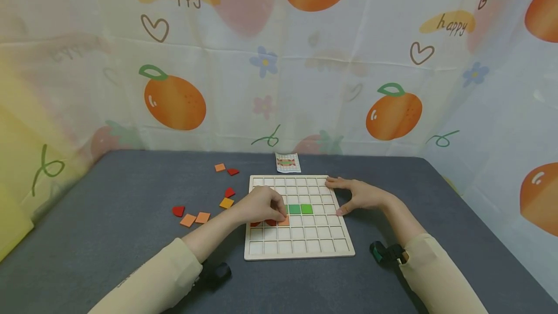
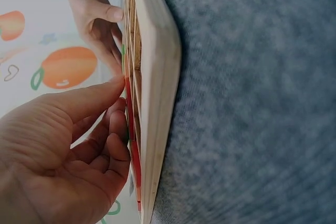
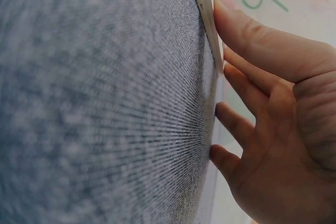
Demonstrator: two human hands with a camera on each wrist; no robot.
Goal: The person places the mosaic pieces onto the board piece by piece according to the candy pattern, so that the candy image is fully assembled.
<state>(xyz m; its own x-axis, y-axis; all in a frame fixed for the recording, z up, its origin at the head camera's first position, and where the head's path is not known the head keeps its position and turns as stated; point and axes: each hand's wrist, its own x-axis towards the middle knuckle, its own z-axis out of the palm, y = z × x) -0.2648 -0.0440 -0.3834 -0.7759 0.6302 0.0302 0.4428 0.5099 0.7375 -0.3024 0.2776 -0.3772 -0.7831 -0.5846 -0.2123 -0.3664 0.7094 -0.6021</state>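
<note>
In the head view, a pale wooden grid board (image 1: 301, 250) lies on the table. My left hand (image 1: 261, 204) reaches over its left part, thumb and fingertips at an orange square tile (image 1: 284, 222) in a cell; the other fingers curl inward. Red tiles (image 1: 271, 223) sit to the left of that tile, partly under the hand. Two green tiles, one darker (image 1: 294, 209) and one brighter (image 1: 307, 209), occupy cells in the row behind. My right hand (image 1: 364, 195) rests spread at the board's right edge, thumb and fingertips touching it; the right wrist view shows the thumb against the rim (image 3: 206, 17).
Left of the board lie several loose tiles: orange squares (image 1: 188, 220), a yellow-orange one (image 1: 226, 203) and red pieces (image 1: 178, 211). Behind the board is a small printed pattern card (image 1: 287, 163). A fruit-print curtain (image 1: 305, 86) hangs along the table's back edge.
</note>
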